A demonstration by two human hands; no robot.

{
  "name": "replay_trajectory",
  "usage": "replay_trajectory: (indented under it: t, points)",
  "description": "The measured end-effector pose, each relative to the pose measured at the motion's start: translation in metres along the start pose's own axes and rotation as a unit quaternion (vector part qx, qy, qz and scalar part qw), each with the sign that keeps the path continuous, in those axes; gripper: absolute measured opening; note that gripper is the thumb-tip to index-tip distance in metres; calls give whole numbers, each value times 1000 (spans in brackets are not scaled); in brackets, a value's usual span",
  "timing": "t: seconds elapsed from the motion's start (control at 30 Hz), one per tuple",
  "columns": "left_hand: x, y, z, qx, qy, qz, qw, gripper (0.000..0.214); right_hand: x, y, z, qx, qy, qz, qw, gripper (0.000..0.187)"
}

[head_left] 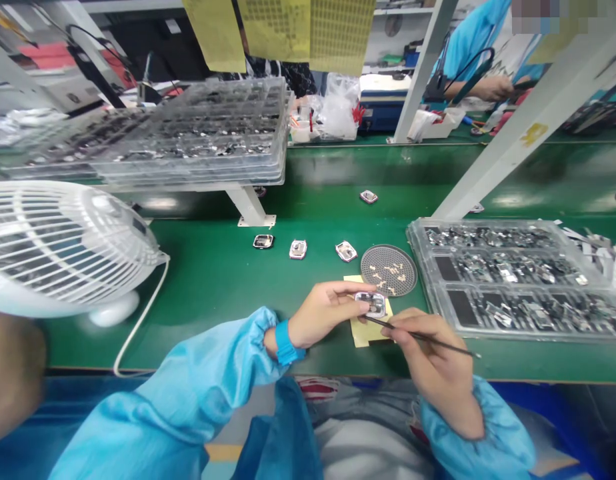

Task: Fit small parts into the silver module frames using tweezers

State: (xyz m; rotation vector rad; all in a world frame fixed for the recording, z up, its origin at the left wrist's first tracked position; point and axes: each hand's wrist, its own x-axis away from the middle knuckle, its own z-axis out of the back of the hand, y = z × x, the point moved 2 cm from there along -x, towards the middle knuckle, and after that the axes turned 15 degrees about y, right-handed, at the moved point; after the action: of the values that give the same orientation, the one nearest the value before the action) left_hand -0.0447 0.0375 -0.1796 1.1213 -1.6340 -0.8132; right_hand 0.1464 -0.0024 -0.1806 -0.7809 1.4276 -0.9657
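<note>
Left hand (322,313) sits near the middle of the bench, thumb and fingers pinched narrow around a small metal case (371,304), gripping it by its edges so the open face looks up. It is held just above a yellow pad (361,331) on the green mat (218,280). The right hand (431,353) comes in from the near right, closed pen-style on a pair of tweezers (418,336). Their points are right at the near edge of the case; whether anything is nipped between them is too small to tell.

That case looks light, rigid and smooth, probably slippery, and whatever sits inside it likely marks or bends easily. The outer rim, where the left fingertips are, seems the safe place to hold. The tweezers are thin and springy, so a gentle squeeze at mid-shaft suits them.

Just beyond the case lies a round mesh dish (389,270) with tiny pale parts scattered on it. To its left, three loose cases (298,249) line up on the mat. On the right there is a clear tray (513,280) packed with parts, and on the far left a white fan (63,247). In the far right corner, a co-worker's hand (495,88) is busy at another station.
</note>
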Motion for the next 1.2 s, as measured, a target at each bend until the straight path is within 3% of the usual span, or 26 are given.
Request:
replay_trajectory:
  t: [0.1,0.17,0.23,0.3,0.4,0.5,0.57,0.83,1.07,1.2]
  points:
    - [-1,0,0,6,7,-2,1000,44,3,-1,1,-17,-15,1,1000,21]
    - [-2,-1,1,8,4,-2,1000,45,1,-3,5,-33,52,20,998,10]
    - [-2,-4,2,5,-2,-2,1000,47,-4,-4,9,-60,142,27,988,23]
    - [-1,-6,2,-4,-8,-6,1000,48,-10,-1,10,-63,174,-13,983,30]
    - [1,-7,2,-15,-18,-21,1000,50,-17,8,2,35,98,-126,987,18]
    - [3,-7,1,-23,-22,-44,999,48,-17,19,-8,89,13,-207,974,40]
    - [4,-7,1,-36,-13,-59,998,45,-16,24,-14,77,4,-234,969,41]
    - [5,-11,-2,-41,-22,-132,990,35,-16,34,-27,64,14,-253,965,36]
    - [9,-7,-2,-188,47,-130,972,39,-19,31,-27,84,29,-236,968,35]
    - [11,1,-3,-226,51,-153,961,33,-19,30,-26,65,-4,-251,966,37]
